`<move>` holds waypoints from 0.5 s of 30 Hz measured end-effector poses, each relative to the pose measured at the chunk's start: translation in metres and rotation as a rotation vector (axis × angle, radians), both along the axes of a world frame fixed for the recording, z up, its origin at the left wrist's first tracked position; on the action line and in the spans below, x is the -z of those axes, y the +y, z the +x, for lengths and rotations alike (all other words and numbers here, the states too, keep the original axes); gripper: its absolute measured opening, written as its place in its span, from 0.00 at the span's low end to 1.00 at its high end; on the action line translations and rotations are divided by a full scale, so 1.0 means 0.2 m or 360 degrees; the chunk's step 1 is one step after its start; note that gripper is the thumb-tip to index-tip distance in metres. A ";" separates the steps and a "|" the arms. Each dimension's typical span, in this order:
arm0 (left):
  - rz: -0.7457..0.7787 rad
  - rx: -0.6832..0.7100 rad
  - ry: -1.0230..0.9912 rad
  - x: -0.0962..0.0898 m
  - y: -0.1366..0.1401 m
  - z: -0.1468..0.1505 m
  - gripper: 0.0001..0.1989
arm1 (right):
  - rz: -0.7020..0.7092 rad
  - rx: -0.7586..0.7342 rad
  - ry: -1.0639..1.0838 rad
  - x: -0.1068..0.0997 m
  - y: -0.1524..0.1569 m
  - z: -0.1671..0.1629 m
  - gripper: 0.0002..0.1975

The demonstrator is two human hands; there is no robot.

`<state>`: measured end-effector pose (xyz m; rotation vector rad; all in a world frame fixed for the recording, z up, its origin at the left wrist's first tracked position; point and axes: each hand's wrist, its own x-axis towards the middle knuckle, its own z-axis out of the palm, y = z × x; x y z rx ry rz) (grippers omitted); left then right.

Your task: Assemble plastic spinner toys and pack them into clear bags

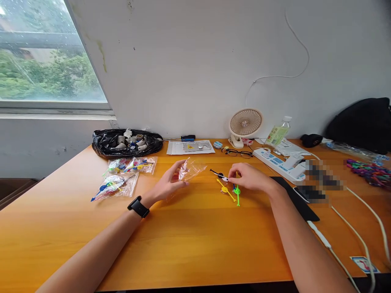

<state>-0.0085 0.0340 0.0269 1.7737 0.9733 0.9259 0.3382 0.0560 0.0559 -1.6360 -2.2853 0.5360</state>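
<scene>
My left hand (169, 182), with a black watch on its wrist, is closed around a clear plastic bag (195, 169) that has something reddish at its near end. To its right, my right hand (246, 176) pinches the end of a small white arrow-shaped plastic piece (225, 179) just at the tabletop. Close around those fingertips lie a black piece (220, 175), a yellow arrow-shaped piece (225, 190) and a green one (237, 190). A bit of blue shows beside the green one, partly hidden by my fingers.
Several filled clear bags (114, 186) lie at left, before a black plastic bag (100, 144) of rubbish. Along the back are a screwdriver (187, 138), papers (174, 148), glasses (233, 152), a fan (246, 123) and a bottle (277, 134). A power strip (276, 163) and cables lie right.
</scene>
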 end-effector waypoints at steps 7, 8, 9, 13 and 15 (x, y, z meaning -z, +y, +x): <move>0.0394 0.0084 0.0478 0.08 -0.01 0.01 0.45 | -0.0160 -0.0012 -0.0026 -0.05 -0.01 0.00 0.16; 0.0437 0.0076 0.0522 0.08 -0.02 0.01 0.46 | -0.0151 0.0006 -0.0023 -0.06 -0.02 0.00 0.16; 0.0471 0.0066 0.0563 0.08 -0.02 0.02 0.46 | -0.0132 0.0021 -0.0019 -0.06 -0.02 0.00 0.17; 0.0563 0.0028 0.0696 0.07 -0.03 0.04 0.47 | 0.0049 0.0077 0.0039 -0.08 -0.02 -0.01 0.18; 0.0571 0.0025 0.0729 0.08 -0.02 0.04 0.41 | 0.0119 0.0054 0.0096 -0.10 -0.01 -0.03 0.18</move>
